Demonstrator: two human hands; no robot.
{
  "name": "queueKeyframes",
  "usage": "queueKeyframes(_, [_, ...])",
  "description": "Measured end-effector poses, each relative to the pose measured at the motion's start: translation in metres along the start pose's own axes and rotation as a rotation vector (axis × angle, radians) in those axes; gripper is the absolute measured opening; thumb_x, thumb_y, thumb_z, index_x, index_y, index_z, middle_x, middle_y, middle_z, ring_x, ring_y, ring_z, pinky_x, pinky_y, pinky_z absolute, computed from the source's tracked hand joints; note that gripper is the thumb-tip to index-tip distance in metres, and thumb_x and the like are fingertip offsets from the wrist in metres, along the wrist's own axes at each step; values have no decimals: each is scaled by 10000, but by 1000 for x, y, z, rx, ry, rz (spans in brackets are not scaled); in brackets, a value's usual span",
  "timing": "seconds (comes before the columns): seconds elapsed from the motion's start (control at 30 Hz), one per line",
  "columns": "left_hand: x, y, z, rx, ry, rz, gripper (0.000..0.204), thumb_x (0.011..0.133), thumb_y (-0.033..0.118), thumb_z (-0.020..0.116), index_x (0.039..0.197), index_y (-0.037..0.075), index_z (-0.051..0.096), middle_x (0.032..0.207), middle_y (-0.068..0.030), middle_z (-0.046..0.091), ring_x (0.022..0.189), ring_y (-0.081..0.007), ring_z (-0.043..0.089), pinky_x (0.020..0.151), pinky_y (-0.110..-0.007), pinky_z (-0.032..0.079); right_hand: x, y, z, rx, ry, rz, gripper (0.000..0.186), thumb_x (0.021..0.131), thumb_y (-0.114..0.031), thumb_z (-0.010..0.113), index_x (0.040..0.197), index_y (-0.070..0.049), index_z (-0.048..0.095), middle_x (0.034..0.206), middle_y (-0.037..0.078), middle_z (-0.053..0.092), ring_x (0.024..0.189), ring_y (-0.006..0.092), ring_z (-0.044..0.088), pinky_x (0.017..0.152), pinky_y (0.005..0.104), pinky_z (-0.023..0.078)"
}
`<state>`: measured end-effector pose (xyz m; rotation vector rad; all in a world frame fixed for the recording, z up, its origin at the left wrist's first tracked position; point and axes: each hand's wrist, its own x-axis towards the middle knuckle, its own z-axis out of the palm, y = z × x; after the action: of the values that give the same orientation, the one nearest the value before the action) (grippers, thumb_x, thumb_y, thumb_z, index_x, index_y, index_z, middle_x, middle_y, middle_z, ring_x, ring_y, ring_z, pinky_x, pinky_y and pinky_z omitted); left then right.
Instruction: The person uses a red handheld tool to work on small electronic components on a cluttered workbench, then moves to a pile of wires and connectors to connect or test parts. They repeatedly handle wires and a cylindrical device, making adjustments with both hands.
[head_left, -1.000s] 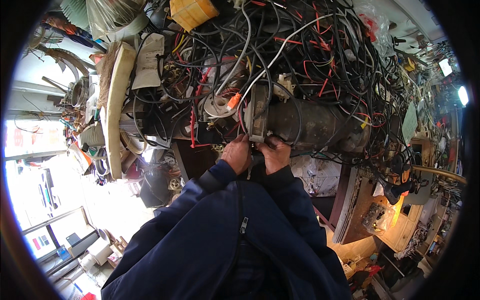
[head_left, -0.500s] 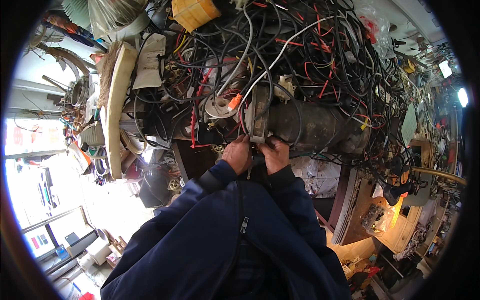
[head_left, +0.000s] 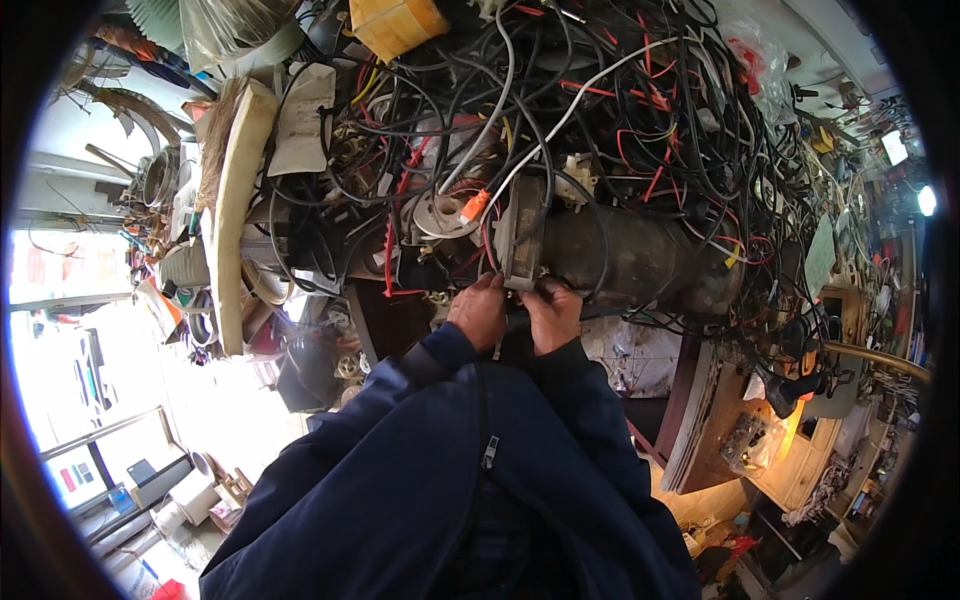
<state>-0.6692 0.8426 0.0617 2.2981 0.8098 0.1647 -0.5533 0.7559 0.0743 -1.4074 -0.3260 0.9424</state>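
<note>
Both hands are at the lower end of a grey metal flange (head_left: 522, 240), which joins a large, dirty dark cylinder (head_left: 620, 250). My left hand (head_left: 478, 312) is closed, its fingertips pinched together just left of the flange beside a reddish wire. On the other side, my right hand (head_left: 552, 312) is closed too, with thumb and fingers against the flange's lower right corner. Whatever lies between the fingertips is too small or hidden to make out. Above my left hand sit a pale round part (head_left: 442, 214) and an orange connector (head_left: 473, 207) on a white cable.
A thick tangle of black, red and white cables (head_left: 600, 110) covers the machine and hangs over its right end. A long cream-coloured pad (head_left: 240, 220) stands at left. Farther right are a wooden board (head_left: 715, 430) and a brass-coloured pipe (head_left: 880, 357).
The scene has shifted very slightly in the picture. Both hands stay at the flange's lower end, with only small finger movements.
</note>
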Motion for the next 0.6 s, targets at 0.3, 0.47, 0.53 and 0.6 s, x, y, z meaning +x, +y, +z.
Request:
queueKeyframes(0.3, [1,3,0,7,-7,2,242,766,38,531,983,-56,580,993,-251,595,875,-435,607,754,-484,510,5,10,-2,-79,46,-80,155,813,-28,586,910,65,663,837,91,683,790,122,591,725,294,466])
queueKeyframes(0.47, [1,6,0,-20,3,-43,193,721,27,554,878,-56,629,987,-262,610,905,-421,601,757,-474,515,1,9,-5,-126,19,-63,166,802,-31,580,906,66,666,815,92,676,773,127,585,718,306,468])
queueKeyframes(0.53, [3,-1,2,14,-6,10,228,746,32,548,956,-51,578,976,-246,592,865,-432,604,743,-484,509,10,14,-4,-126,43,-92,172,797,-41,583,900,70,664,789,94,672,759,127,584,710,312,469])
queueKeyframes(0.6, [1,-4,4,19,-5,32,250,756,32,546,992,-48,551,971,-238,583,844,-436,605,735,-489,507,8,14,-5,-180,52,-100,174,792,-49,584,889,73,661,763,97,666,743,125,578,699,315,468])
